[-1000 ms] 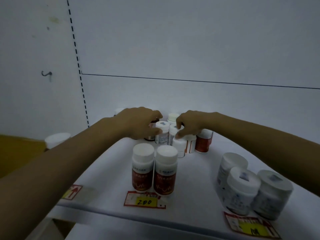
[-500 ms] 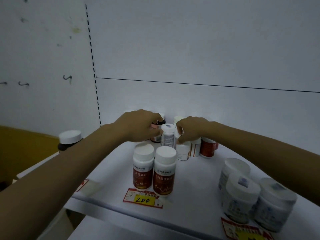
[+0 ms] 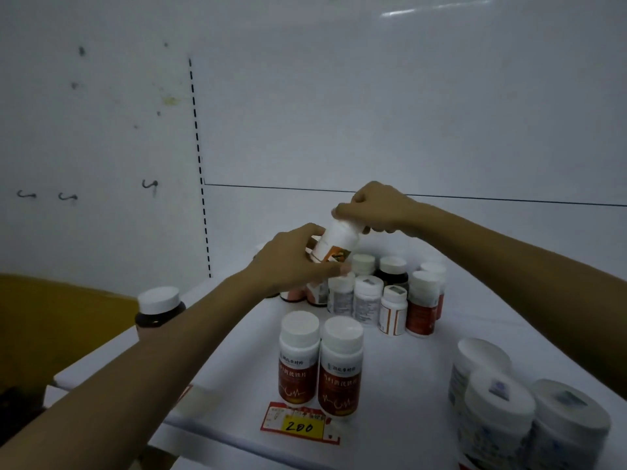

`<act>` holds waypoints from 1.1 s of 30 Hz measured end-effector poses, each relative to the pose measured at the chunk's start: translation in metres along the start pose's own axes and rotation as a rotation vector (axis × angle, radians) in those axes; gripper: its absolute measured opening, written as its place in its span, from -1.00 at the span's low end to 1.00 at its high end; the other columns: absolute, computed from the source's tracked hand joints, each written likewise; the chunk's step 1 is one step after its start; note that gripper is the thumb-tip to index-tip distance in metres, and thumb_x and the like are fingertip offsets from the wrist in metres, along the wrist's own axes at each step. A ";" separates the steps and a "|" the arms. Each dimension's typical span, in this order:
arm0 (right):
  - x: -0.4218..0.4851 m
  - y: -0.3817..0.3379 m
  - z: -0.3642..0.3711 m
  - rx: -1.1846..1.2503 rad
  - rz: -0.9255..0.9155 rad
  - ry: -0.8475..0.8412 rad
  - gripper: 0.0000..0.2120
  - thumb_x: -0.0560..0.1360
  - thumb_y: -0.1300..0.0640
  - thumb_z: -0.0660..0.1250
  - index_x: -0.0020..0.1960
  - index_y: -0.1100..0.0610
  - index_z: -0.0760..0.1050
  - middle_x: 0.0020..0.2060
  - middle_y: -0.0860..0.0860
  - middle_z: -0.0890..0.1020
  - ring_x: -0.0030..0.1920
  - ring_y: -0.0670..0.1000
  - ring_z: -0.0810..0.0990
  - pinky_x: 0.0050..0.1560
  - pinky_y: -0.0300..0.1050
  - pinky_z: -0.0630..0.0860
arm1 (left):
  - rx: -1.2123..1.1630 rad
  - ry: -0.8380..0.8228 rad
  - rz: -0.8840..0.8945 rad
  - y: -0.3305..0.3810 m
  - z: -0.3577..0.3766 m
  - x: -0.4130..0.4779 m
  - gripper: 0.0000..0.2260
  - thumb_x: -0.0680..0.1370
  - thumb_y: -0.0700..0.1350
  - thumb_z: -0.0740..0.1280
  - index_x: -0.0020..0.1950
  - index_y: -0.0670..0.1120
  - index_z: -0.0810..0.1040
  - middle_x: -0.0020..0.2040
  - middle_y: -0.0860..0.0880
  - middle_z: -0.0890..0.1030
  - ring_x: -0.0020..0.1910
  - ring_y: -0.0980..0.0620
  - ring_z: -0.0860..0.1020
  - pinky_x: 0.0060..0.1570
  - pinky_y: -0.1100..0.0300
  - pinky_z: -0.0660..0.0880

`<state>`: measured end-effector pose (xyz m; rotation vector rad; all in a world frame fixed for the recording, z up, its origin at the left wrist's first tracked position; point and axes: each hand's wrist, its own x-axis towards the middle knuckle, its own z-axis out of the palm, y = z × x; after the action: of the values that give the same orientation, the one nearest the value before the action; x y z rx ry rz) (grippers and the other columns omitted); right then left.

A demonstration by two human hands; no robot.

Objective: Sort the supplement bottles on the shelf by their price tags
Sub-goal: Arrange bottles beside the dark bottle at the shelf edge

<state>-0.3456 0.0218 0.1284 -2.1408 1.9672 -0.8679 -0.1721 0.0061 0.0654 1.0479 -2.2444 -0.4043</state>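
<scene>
Closest to me, at the front edge of the shelf (image 3: 407, 385), lies a red tag (image 3: 300, 423) with a yellow patch reading 200. Two red bottles (image 3: 319, 364) with white caps stand upright side by side just behind it, touching. Off to the right front, three white jars (image 3: 498, 405) are bunched together. To the left, a dark bottle (image 3: 159, 301) with a white cap shows behind the left forearm; I cannot tell what it stands on.

Further back, in the middle of the shelf, a cluster (image 3: 383, 296) of small bottles stands packed close, mostly white-capped, some with red labels and one dark.

Above that cluster the white bottle (image 3: 339, 237) is held up off the shelf, tilted, with an orange patch on its label. The left grip (image 3: 288, 262) is clamped round its lower end, fingers and thumb curled about it. The right grip (image 3: 376, 208) is clamped on its upper end, fingers bent down over the top.

Behind everything is a pale wall (image 3: 373, 113), with three small hooks (image 3: 68, 197) on its left part.
</scene>
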 end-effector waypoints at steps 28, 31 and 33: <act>-0.006 -0.070 0.035 0.312 -0.195 -0.181 -0.46 0.47 -0.30 0.22 -0.20 0.21 0.52 -0.48 0.04 0.47 -0.53 -0.07 0.36 -0.48 -0.24 0.28 | -1.201 0.062 -0.202 -0.030 -0.021 -0.081 -0.74 0.45 -0.08 0.31 0.13 -0.09 0.49 -0.02 -0.15 0.66 -0.07 -0.08 0.66 -0.14 0.18 0.61; -0.006 -0.073 0.040 0.314 -0.209 -0.202 -0.46 0.47 -0.30 0.21 -0.21 0.20 0.52 -0.49 0.03 0.47 -0.52 -0.06 0.36 -0.50 -0.26 0.28 | -1.185 0.091 -0.211 -0.035 -0.022 -0.086 -0.75 0.45 -0.08 0.32 0.11 -0.06 0.50 -0.02 -0.12 0.66 -0.08 -0.03 0.66 -0.11 0.19 0.61; -0.006 -0.076 0.043 0.317 -0.217 -0.211 -0.46 0.48 -0.30 0.20 -0.20 0.19 0.53 -0.47 0.03 0.48 -0.51 -0.06 0.36 -0.51 -0.27 0.29 | -1.228 0.097 -0.220 -0.035 -0.022 -0.091 -0.68 0.37 -0.03 0.33 0.10 -0.07 0.50 -0.05 -0.12 0.67 -0.10 -0.03 0.67 -0.16 0.20 0.62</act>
<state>-0.2579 0.0268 0.1242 -2.1769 1.4135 -0.8737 -0.0926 0.0531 0.0273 0.5742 -1.3186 -1.5141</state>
